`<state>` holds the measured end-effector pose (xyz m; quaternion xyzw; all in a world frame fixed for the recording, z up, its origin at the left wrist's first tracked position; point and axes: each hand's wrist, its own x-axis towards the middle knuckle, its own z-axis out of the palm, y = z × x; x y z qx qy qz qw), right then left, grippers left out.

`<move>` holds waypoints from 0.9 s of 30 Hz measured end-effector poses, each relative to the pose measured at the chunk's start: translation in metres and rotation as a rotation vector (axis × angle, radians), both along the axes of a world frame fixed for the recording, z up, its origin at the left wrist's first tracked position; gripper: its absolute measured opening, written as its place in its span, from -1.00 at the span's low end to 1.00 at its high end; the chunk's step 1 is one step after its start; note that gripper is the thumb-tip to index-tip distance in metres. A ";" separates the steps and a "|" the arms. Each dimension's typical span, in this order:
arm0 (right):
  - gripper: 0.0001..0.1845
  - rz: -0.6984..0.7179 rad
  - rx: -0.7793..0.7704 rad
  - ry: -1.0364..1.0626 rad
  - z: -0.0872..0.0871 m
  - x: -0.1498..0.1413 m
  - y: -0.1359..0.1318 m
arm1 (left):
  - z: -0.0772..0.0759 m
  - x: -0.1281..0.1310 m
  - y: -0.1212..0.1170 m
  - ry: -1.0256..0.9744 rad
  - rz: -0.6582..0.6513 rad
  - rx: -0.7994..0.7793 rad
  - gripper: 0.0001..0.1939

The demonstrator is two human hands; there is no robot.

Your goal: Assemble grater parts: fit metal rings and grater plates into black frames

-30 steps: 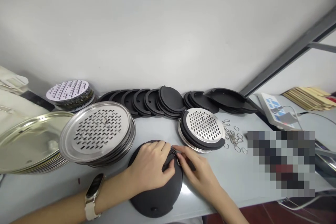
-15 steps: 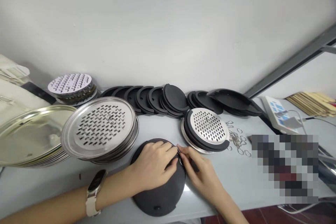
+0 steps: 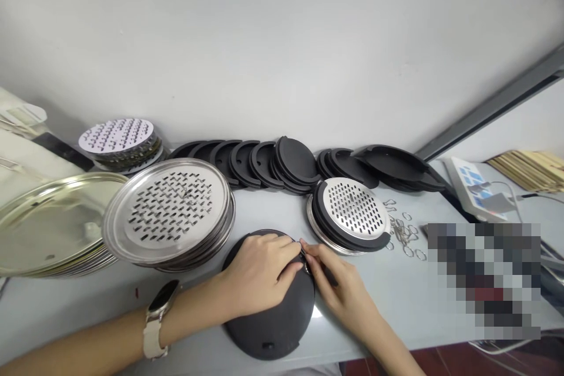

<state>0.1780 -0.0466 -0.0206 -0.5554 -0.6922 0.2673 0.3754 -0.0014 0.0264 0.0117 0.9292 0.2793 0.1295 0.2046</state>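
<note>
Black disc [image 3: 282,326] at the frame's lower centre
Left hand [image 3: 262,270] lies over it (grip unclear); right hand [image 3: 337,282] pinches a metal ring [image 3: 307,269] at its edge. Disc probably stiff, light; best held by the edge.

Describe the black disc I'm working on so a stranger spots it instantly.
Find the grey table, then its near edge. There the black disc lies under the left hand, the right hand at its rim. Unlike the black pieces along the wall, it alone has hands on it.
</note>
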 end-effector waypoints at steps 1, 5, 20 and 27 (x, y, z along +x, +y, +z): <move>-0.85 0.001 -0.002 0.001 0.000 0.000 0.000 | 0.000 0.000 0.000 0.000 0.000 -0.001 -0.90; -0.85 0.007 -0.020 0.012 0.001 0.000 0.000 | -0.001 0.001 0.000 0.004 0.009 -0.004 -0.89; -0.85 0.009 -0.080 0.092 0.006 0.001 0.000 | 0.000 0.001 0.001 -0.015 0.002 -0.009 -0.89; -0.84 0.020 -0.087 0.091 0.006 0.001 -0.001 | 0.000 0.001 0.001 -0.021 0.000 -0.008 -0.89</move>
